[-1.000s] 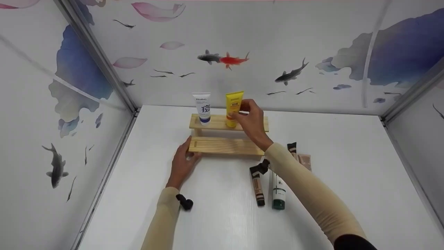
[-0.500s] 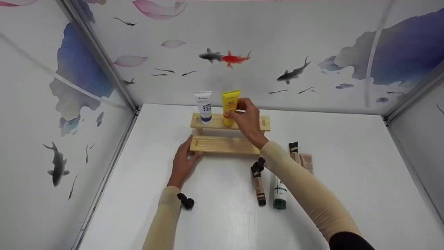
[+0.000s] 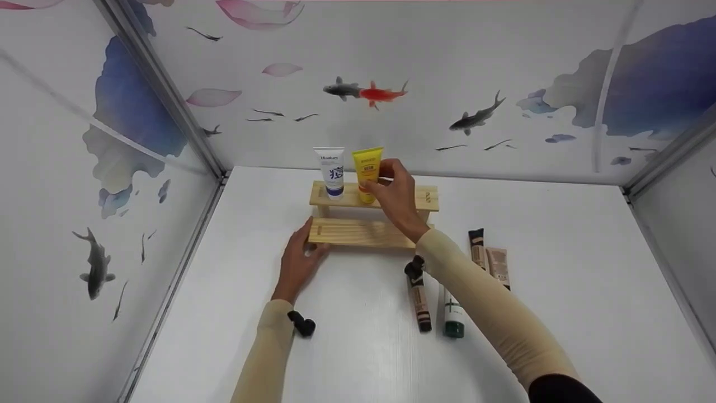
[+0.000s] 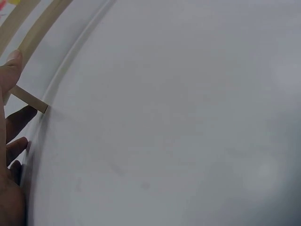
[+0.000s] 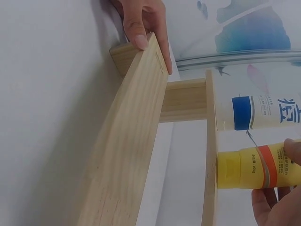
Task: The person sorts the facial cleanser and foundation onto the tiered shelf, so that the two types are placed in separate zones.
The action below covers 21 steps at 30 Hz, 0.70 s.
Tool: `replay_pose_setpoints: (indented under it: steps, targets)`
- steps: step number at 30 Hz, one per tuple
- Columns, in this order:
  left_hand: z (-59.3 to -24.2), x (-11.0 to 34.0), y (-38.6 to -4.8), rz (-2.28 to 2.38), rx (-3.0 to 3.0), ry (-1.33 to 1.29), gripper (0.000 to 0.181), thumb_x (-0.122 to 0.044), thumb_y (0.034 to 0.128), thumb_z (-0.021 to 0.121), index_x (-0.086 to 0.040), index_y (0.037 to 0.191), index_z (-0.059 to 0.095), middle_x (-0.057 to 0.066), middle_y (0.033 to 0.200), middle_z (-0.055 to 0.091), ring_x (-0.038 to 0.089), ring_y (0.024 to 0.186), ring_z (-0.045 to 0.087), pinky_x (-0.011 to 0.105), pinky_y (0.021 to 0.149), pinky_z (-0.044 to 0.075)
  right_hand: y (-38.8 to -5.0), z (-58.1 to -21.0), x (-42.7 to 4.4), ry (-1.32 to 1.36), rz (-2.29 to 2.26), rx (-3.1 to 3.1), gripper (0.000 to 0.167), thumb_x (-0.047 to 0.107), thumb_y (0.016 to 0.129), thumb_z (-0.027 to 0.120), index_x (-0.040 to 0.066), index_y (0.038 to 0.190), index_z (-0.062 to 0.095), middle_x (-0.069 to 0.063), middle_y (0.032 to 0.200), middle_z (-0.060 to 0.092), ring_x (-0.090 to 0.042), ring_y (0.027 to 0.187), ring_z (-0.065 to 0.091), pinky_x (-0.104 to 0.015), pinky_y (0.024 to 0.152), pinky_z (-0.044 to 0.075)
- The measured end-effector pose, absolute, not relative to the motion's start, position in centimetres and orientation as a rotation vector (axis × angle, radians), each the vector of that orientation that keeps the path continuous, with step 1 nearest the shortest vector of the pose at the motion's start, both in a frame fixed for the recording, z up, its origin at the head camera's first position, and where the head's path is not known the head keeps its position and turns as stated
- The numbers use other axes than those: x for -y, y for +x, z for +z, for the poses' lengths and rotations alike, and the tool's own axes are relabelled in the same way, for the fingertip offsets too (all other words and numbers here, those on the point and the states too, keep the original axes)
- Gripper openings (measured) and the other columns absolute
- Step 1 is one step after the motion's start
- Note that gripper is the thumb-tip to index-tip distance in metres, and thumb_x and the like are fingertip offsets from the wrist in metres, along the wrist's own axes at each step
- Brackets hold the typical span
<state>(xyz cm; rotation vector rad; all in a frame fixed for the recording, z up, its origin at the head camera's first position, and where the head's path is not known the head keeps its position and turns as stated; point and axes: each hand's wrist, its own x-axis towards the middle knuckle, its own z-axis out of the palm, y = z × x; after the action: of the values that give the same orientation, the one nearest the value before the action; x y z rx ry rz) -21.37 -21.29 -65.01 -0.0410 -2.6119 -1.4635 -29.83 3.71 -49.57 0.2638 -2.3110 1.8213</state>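
In the head view a two-step wooden rack (image 3: 363, 232) stands on the white table. My left hand (image 3: 296, 263) grips the left end of its lower step, thumb at the front edge and fingers behind. A yellow squeeze tube (image 3: 366, 162) stands cap-down on the upper step, slightly tilted. The thumb and fingers of my right hand (image 3: 398, 196) pinch it from the right. Close by on its left, a white tube (image 3: 333, 170) with a blue band stands untouched. The right wrist view shows the yellow tube's cap (image 5: 228, 169) against the upper board.
Several tubes lie on the table right of the rack: a black-and-tan tube (image 3: 419, 302), a white tube with a green cap (image 3: 454, 322), a second black-and-tan tube (image 3: 477, 249) and a pinkish tube (image 3: 498, 263). My right forearm passes over some of them. Printed walls (image 3: 425, 50) enclose the table.
My right hand has shifted the yellow tube left along the upper step, nearer the white tube. The left hand keeps its grip on the rack.
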Motion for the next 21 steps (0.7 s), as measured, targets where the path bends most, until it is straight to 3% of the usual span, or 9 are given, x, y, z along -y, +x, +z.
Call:
replay_pose_setpoints:
  steps: [5,16,21]
  targets:
    - [-65.1,21.3,-21.5,-1.420,2.613,-0.055,0.090,-0.059,0.1035,0.073,-0.024,0.176,0.032,0.008,0.170,0.047,0.030,0.156,0.045,0.052,0.130,0.036,-29.8,-49.7,-3.8,0.276,1.794,2.324,0.046,0.014,0.100,0.085,0.005,0.136,0.060,-0.010,0.131,0.069,-0.024,0.123,0.069,-0.035,0.110,0.059]
    - [-65.4,21.1,-21.4,-1.454,2.634,-0.006,0.098,-0.077,0.0984,0.066,-0.027,0.176,0.031,0.004,0.172,0.045,0.027,0.157,0.044,0.051,0.131,0.035,-29.3,-50.1,-4.5,0.307,1.779,2.383,0.051,0.018,0.098,0.087,0.008,0.140,0.060,-0.006,0.133,0.069,-0.021,0.124,0.067,-0.035,0.111,0.057]
    - [-65.1,21.4,-21.6,-1.465,2.625,-0.024,0.097,-0.074,0.0987,0.068,-0.026,0.175,0.032,0.005,0.172,0.045,0.028,0.157,0.043,0.051,0.131,0.034,-28.7,-50.3,-5.8,0.306,1.781,2.398,0.054,0.022,0.097,0.089,0.009,0.143,0.062,-0.007,0.138,0.067,-0.024,0.127,0.065,-0.039,0.114,0.055]
